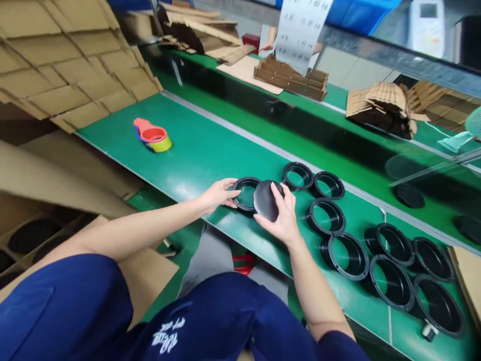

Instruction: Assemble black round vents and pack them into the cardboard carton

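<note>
In the head view my left hand [221,194] grips the left rim of a black ring [245,204], thumb on top and fingers around its side. Green tabletop shows through the ring's opening. My right hand [281,213] holds a round black disc [264,200], tilted, with fingers over its upper edge and thumb at its lower edge. The disc overlaps the ring's right side; whether the two touch I cannot tell. Nearest to my right hand stands another black ring [325,216].
Several more black rings [391,281] stand to the right on the green table [195,150]. A roll of yellow tape with a red holder [152,134] lies left. Cardboard dividers [56,55] are stacked at far left. Behind runs a green conveyor [240,108] with black discs [409,195].
</note>
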The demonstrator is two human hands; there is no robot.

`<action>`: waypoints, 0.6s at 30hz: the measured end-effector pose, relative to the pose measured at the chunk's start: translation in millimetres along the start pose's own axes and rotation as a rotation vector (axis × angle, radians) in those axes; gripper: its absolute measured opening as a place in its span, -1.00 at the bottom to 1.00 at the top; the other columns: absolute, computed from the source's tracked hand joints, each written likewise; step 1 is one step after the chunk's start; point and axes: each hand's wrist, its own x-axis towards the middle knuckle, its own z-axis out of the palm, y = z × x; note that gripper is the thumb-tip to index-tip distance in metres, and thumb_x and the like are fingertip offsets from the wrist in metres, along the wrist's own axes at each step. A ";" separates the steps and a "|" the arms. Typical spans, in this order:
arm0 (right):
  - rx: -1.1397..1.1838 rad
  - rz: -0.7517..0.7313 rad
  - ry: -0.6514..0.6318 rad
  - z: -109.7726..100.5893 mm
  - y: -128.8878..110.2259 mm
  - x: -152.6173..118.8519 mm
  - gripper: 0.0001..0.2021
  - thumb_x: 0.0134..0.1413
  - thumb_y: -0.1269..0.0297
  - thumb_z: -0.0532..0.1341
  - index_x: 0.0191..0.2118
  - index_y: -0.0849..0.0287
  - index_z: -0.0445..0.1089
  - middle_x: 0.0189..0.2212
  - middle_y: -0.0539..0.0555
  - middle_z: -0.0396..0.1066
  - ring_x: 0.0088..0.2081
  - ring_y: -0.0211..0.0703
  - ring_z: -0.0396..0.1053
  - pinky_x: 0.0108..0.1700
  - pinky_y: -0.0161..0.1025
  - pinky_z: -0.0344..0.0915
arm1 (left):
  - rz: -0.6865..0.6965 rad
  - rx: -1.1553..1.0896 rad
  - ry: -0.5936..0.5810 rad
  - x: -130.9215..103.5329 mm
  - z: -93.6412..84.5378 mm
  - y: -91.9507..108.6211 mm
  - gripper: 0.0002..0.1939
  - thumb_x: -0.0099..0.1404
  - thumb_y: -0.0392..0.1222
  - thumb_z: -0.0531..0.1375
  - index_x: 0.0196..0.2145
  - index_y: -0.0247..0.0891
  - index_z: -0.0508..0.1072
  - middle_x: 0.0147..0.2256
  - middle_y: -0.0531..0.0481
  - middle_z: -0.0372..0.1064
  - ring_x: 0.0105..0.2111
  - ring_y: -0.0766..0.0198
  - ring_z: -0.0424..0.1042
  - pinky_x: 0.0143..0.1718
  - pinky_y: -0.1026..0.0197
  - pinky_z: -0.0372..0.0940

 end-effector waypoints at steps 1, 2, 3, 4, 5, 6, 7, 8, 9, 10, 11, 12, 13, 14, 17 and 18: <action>-0.010 -0.022 -0.026 3.1 -3.3 2.4 -0.06 0.04 -0.13 0.35 0.46 0.05 0.01 0.39 0.30 -0.12 0.35 0.36 -0.04 0.34 0.35 0.07 | -0.028 -0.010 -0.006 -10.7 -1.2 -4.1 -0.45 0.12 -0.19 0.46 0.07 -0.22 0.47 0.02 -0.22 0.48 -0.52 0.25 0.52 -0.45 0.15 0.53; -0.023 -0.047 -0.055 6.3 -7.2 5.2 -0.05 0.04 -0.14 0.35 0.45 0.07 0.03 0.39 0.31 -0.12 0.36 0.36 -0.06 0.34 0.34 0.06 | -0.064 -0.018 -0.012 -18.9 -2.1 -6.7 -0.46 0.19 -0.16 0.42 0.10 -0.23 0.45 -0.04 -0.23 0.51 -0.50 0.21 0.54 -0.40 0.12 0.54; -0.042 -0.071 -0.088 9.5 -11.4 8.4 -0.05 0.03 -0.16 0.35 0.45 0.10 0.04 0.38 0.33 -0.12 0.36 0.37 -0.06 0.34 0.33 0.06 | -0.102 -0.027 -0.025 -25.3 -3.1 -7.8 -0.48 0.25 -0.14 0.37 0.13 -0.25 0.42 -0.10 -0.24 0.53 -0.47 0.17 0.55 -0.36 0.08 0.55; -0.069 -0.093 -0.124 12.4 -15.7 11.8 -0.04 0.02 -0.17 0.35 0.44 0.13 0.06 0.37 0.35 -0.11 0.35 0.38 -0.07 0.34 0.32 0.06 | -0.130 -0.036 -0.034 -30.2 -4.5 -7.7 -0.50 0.30 -0.12 0.33 0.15 -0.28 0.41 -0.12 -0.26 0.53 -0.44 0.12 0.57 -0.33 0.05 0.55; -0.102 -0.107 -0.160 15.1 -19.6 15.0 -0.04 0.01 -0.18 0.36 0.44 0.15 0.09 0.36 0.36 -0.09 0.34 0.39 -0.06 0.34 0.31 0.07 | -0.144 -0.045 -0.039 -34.4 -6.7 -6.7 -0.53 0.32 -0.11 0.30 0.14 -0.29 0.41 -0.09 -0.29 0.53 -0.39 0.08 0.59 -0.30 0.03 0.55; -0.138 -0.114 -0.193 17.6 -22.8 17.8 -0.04 0.01 -0.19 0.36 0.43 0.18 0.11 0.35 0.38 -0.07 0.33 0.40 -0.04 0.33 0.30 0.08 | -0.143 -0.054 -0.036 -38.2 -9.8 -5.1 -0.55 0.32 -0.12 0.30 0.13 -0.29 0.41 -0.01 -0.33 0.50 -0.33 0.03 0.60 -0.28 0.01 0.55; -0.174 -0.113 -0.217 20.0 -25.3 20.1 -0.04 0.00 -0.19 0.36 0.42 0.20 0.13 0.34 0.39 -0.06 0.32 0.41 -0.02 0.32 0.29 0.09 | -0.131 -0.063 -0.025 -42.1 -13.9 -3.1 -0.57 0.31 -0.12 0.31 0.09 -0.28 0.42 0.09 -0.35 0.44 -0.28 0.00 0.61 -0.27 0.00 0.55; -0.207 -0.108 -0.235 22.3 -26.7 21.7 -0.04 0.00 -0.20 0.37 0.41 0.21 0.15 0.34 0.40 -0.05 0.31 0.41 -0.01 0.32 0.28 0.11 | -0.117 -0.070 -0.009 -46.3 -18.8 -1.1 -0.58 0.28 -0.12 0.33 0.05 -0.27 0.44 0.17 -0.35 0.37 -0.23 -0.03 0.60 -0.25 0.00 0.55; -0.237 -0.102 -0.247 24.7 -27.4 22.6 -0.04 0.00 -0.21 0.36 0.41 0.22 0.15 0.34 0.40 -0.04 0.31 0.41 0.00 0.31 0.27 0.12 | -0.107 -0.073 0.000 -50.8 -24.5 0.8 -0.58 0.25 -0.11 0.36 0.02 -0.26 0.45 0.23 -0.34 0.31 -0.18 -0.05 0.60 -0.22 0.00 0.55; -0.266 -0.096 -0.256 27.0 -27.4 22.8 -0.04 0.01 -0.21 0.36 0.42 0.22 0.15 0.34 0.41 -0.04 0.31 0.41 0.01 0.31 0.27 0.12 | -0.104 -0.072 0.001 -55.6 -30.6 2.4 -0.57 0.22 -0.09 0.38 0.00 -0.26 0.46 0.26 -0.32 0.27 -0.15 -0.05 0.59 -0.18 -0.01 0.54; -0.298 -0.094 -0.265 28.9 -27.1 22.6 -0.04 0.03 -0.22 0.35 0.42 0.22 0.14 0.35 0.42 -0.04 0.32 0.40 0.01 0.31 0.27 0.12 | -0.105 -0.068 -0.003 -60.6 -36.9 3.7 -0.55 0.19 -0.07 0.40 0.00 -0.25 0.47 0.27 -0.31 0.27 -0.13 -0.05 0.59 -0.14 -0.01 0.54; -0.335 -0.097 -0.277 30.0 -26.9 22.2 -0.04 0.05 -0.23 0.33 0.43 0.23 0.12 0.37 0.42 -0.06 0.33 0.40 0.00 0.32 0.28 0.10 | -0.110 -0.063 -0.009 -65.7 -43.2 4.5 -0.52 0.17 -0.05 0.42 -0.01 -0.25 0.47 0.26 -0.29 0.29 -0.11 -0.05 0.58 -0.10 -0.02 0.53; -0.376 -0.103 -0.296 30.0 -27.4 22.0 -0.03 0.07 -0.25 0.32 0.44 0.24 0.09 0.39 0.43 -0.09 0.36 0.41 -0.03 0.33 0.30 0.06 | -0.117 -0.059 -0.014 -70.7 -49.1 4.7 -0.50 0.14 -0.03 0.44 -0.02 -0.25 0.47 0.24 -0.28 0.31 -0.10 -0.05 0.58 -0.06 -0.03 0.52; -0.417 -0.113 -0.321 28.4 -28.7 22.3 -0.03 0.10 -0.27 0.29 0.45 0.26 0.06 0.41 0.44 -0.12 0.39 0.42 -0.08 0.35 0.32 0.01 | -0.124 -0.058 -0.014 -75.6 -54.5 4.4 -0.48 0.11 0.00 0.45 -0.02 -0.25 0.48 0.22 -0.27 0.34 -0.08 -0.05 0.57 -0.03 -0.05 0.50; -0.503 -0.164 -0.360 15.2 -40.4 28.2 -0.10 0.30 -0.27 0.07 0.48 0.34 -0.06 0.46 0.44 -0.25 0.47 0.38 -0.28 0.40 0.33 -0.15 | -0.148 -0.064 -0.001 -87.8 -66.8 0.4 -0.41 0.02 0.06 0.49 -0.06 -0.25 0.50 0.15 -0.25 0.41 -0.07 -0.05 0.56 0.02 -0.08 0.48; -0.510 -0.179 -0.330 9.9 -46.5 31.7 -0.15 0.36 -0.23 -0.02 0.49 0.35 -0.11 0.48 0.41 -0.28 0.48 0.34 -0.35 0.42 0.32 -0.19 | -0.155 -0.064 0.002 -90.8 -69.5 -1.7 -0.40 -0.01 0.08 0.50 -0.07 -0.25 0.50 0.13 -0.25 0.43 -0.06 -0.05 0.56 0.03 -0.08 0.47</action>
